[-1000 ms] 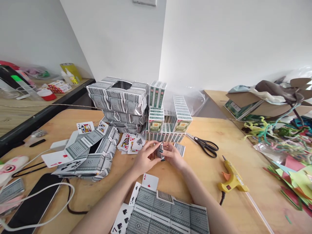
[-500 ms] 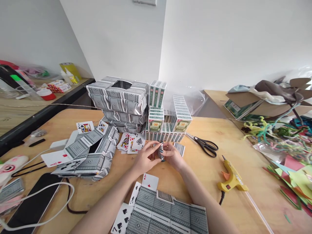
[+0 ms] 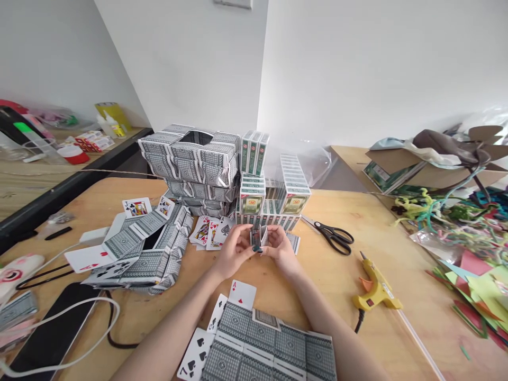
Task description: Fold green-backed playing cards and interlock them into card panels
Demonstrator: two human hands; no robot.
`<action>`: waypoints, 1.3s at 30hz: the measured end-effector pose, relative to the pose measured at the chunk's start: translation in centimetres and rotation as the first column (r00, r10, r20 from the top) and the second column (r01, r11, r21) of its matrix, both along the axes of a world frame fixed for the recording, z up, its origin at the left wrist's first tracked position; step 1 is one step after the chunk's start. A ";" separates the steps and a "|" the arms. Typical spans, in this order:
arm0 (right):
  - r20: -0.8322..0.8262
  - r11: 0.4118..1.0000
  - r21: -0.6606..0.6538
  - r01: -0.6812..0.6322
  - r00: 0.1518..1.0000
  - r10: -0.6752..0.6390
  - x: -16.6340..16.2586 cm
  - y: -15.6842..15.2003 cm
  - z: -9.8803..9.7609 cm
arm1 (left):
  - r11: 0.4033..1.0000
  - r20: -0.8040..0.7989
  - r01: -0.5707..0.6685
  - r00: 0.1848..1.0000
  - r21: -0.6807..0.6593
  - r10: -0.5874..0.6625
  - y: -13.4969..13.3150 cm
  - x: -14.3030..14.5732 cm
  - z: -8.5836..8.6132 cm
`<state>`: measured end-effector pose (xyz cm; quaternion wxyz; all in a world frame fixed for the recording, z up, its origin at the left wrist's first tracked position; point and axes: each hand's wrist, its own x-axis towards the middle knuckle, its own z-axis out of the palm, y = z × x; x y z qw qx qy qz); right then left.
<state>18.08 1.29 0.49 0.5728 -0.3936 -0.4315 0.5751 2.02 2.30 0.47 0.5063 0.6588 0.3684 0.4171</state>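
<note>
My left hand (image 3: 237, 247) and my right hand (image 3: 279, 247) meet over the middle of the table, both closed on a folded playing card (image 3: 256, 236) with a patterned back. Its two flaps stand up, and my thumbs touch low at its near side. Behind my right hand lies a patterned card (image 3: 294, 242), partly hidden. Face-up cards (image 3: 213, 232) lie left of my left hand. Close to me, between my forearms, is a panel of joined card backs (image 3: 270, 346), with an ace of diamonds (image 3: 242, 294) and a seven of spades (image 3: 193, 353) at its edge.
Stacked card-covered boxes (image 3: 190, 159) and boxed card decks (image 3: 273, 196) stand at the back. A card-covered piece (image 3: 159, 254) sits left. Scissors (image 3: 333, 235) and a yellow glue gun (image 3: 375, 288) lie right, with paper scraps (image 3: 470, 280) beyond. A phone (image 3: 51, 333) and cables are left.
The folded card has turned and opened between my fingers, so its two raised flaps now show. My hands have moved slightly apart. The view has shifted a little.
</note>
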 end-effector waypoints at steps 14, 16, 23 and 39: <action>0.062 0.986 0.067 -0.156 0.987 0.152 -0.4 -0.7 -0.4 | 0.915 0.202 0.214 0.968 -0.342 -0.151 1.1 -1.0 0.8; 0.091 0.987 0.062 -0.149 0.985 0.143 -0.4 -0.7 -0.4 | 0.906 0.232 0.250 0.957 -0.341 -0.176 1.1 -1.0 0.9; 0.133 0.996 0.065 -0.054 0.990 0.045 -0.4 -0.4 -0.8 | 0.905 0.254 0.223 0.958 -0.362 -0.134 0.7 -0.7 1.0; 0.047 0.996 -0.082 -0.030 0.998 0.034 0.6 0.0 -0.7 | 0.958 0.491 0.168 0.871 -0.233 -0.034 0.4 -1.0 0.9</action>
